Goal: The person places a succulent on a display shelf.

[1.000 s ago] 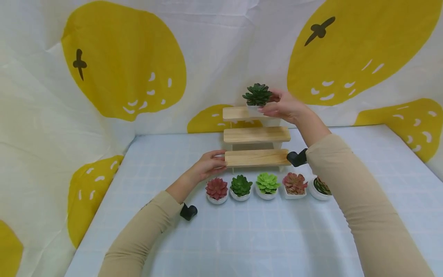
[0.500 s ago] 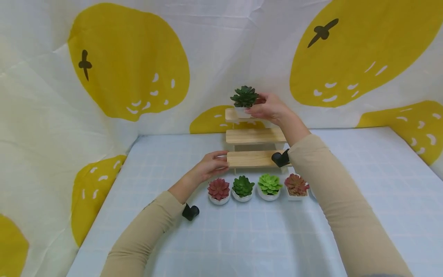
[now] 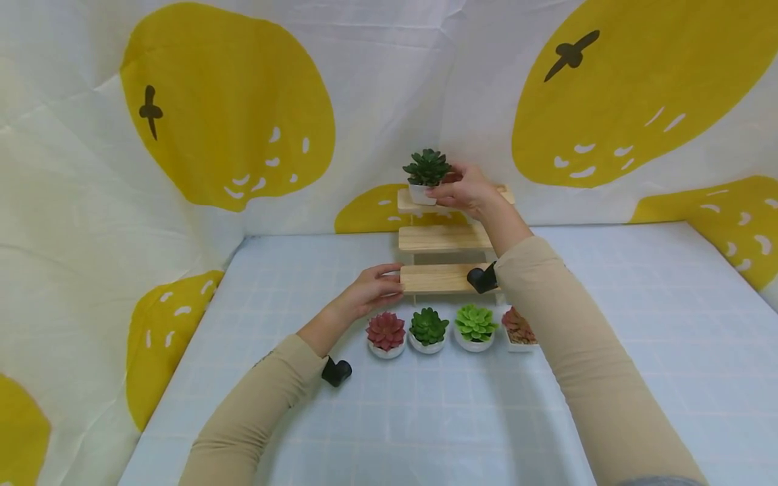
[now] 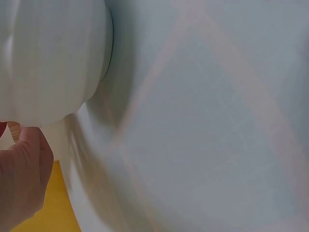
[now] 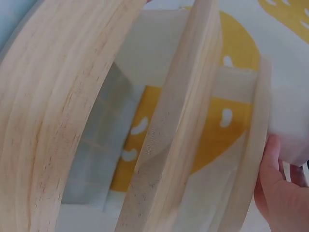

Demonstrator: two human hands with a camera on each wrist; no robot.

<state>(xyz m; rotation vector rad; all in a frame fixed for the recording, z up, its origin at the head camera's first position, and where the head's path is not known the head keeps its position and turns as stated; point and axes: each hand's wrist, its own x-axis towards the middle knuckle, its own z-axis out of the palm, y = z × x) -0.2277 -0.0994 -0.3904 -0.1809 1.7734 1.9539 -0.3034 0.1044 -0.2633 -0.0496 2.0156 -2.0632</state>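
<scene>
My right hand [image 3: 467, 192] pinches the white pot [image 3: 421, 194] of a dark green artificial succulent [image 3: 428, 167]. The pot is at the left end of the top step of a three-tier wooden display stand [image 3: 446, 237]; whether it bears on the wood I cannot tell. In the right wrist view, fingers [image 5: 272, 159] hold that pale pot [image 5: 289, 121] beside the top plank [image 5: 258, 116]. My left hand [image 3: 373, 290] grips the left end of the lowest plank [image 3: 446, 278]. The left wrist view shows part of that hand [image 4: 24, 169] behind a white pot [image 4: 53, 58].
In front of the stand is a row of potted succulents: dark red [image 3: 385, 331], green [image 3: 428, 327], light green [image 3: 476, 324] and reddish [image 3: 518, 327], the last partly behind the right sleeve [image 3: 565, 324]. A lemon-print cloth [image 3: 389, 101] hangs behind the blue checked tabletop [image 3: 389, 418].
My right hand has moved left with the dark green succulent, from mid-shelf to the top step's left end. The last half second brings only a slight shift. My left hand stays on the stand.
</scene>
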